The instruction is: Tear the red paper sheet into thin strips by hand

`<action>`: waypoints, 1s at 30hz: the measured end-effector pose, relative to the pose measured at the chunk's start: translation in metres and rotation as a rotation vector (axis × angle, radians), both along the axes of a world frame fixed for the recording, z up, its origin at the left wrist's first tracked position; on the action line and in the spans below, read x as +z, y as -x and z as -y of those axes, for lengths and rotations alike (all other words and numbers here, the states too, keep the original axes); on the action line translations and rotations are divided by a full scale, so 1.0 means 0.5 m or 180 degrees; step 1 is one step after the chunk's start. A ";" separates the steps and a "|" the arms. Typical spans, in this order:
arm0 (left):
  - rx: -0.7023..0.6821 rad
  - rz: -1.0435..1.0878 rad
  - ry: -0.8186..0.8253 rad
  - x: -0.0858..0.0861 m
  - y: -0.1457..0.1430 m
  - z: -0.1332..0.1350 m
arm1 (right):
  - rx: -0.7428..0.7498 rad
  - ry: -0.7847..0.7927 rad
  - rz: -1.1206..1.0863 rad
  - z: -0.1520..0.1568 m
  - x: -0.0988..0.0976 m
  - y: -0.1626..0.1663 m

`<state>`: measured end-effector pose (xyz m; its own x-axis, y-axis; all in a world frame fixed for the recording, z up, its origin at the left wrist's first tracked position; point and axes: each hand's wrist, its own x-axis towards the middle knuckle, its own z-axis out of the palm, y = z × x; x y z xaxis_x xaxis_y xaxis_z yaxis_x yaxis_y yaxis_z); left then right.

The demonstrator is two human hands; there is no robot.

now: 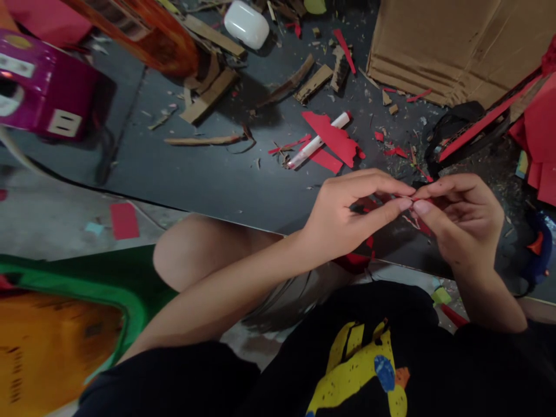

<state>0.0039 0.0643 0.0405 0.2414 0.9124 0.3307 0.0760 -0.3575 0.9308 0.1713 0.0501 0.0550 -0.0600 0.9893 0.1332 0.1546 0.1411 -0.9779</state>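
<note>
Near the table's front edge, my left hand (pixel 347 211) and my right hand (pixel 467 217) meet fingertip to fingertip. Both pinch a small piece of red paper (pixel 414 200), mostly hidden by the fingers. More red scraps lie below and behind the hands. Just beyond my left hand, a white marker (pixel 319 141) with red ends lies on the table, partly covered by a torn sheet of red paper (pixel 334 138). Right of it, a red-faced cardboard piece (pixel 486 121) stands tilted close to my right hand.
A large cardboard sheet (pixel 460 46) lies back right; a blue tool with an orange trigger (pixel 538 249) sits at the right edge. Cardboard strips (pixel 208 95), a white earbud case (pixel 247 24) and a purple box (pixel 47 87) with a cable are further left. A green chair (pixel 130 289) stands lower left.
</note>
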 end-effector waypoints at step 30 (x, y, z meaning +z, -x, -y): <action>0.0349 -0.1137 -0.2110 -0.015 0.023 -0.006 | 0.0386 0.0315 0.0010 -0.001 0.010 0.001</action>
<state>-0.0076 0.0672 0.0330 0.3561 0.5750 0.7366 0.3997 -0.8063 0.4362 0.1707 0.0506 0.0602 -0.1802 0.9830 0.0351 0.1454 0.0620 -0.9874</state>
